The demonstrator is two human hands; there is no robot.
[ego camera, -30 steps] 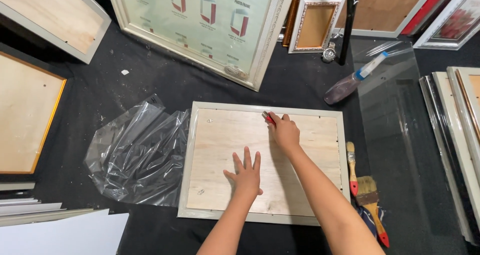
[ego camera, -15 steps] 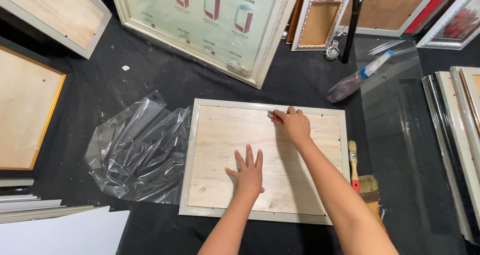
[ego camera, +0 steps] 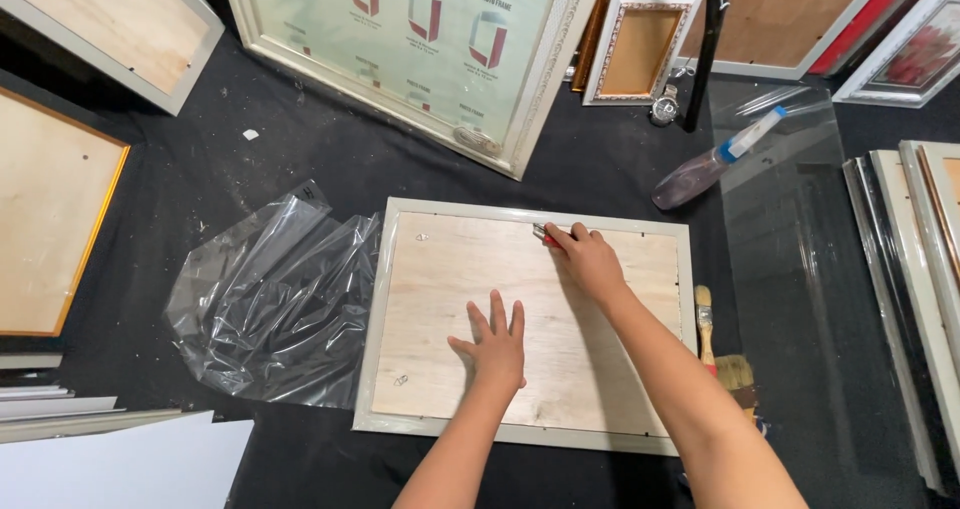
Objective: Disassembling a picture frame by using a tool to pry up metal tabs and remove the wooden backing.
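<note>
A picture frame with a pale grey border lies face down on the black cloth, its plywood backing board upward. My left hand rests flat on the board's middle, fingers spread. My right hand is at the frame's top edge, closed on a small red-handled tool whose tip touches the inside of the border. Small metal clips sit on the board near its left corners.
Crumpled clear plastic wrap lies left of the frame. A paintbrush and a wider brush lie at its right. A spray bottle rests on a glass sheet. Other frames lean around; a large one stands behind.
My right hand with the red tool has stayed at the frame's top edge, shifting slightly along it. My left hand stays pressed flat on the board. The camera view moved a little.
</note>
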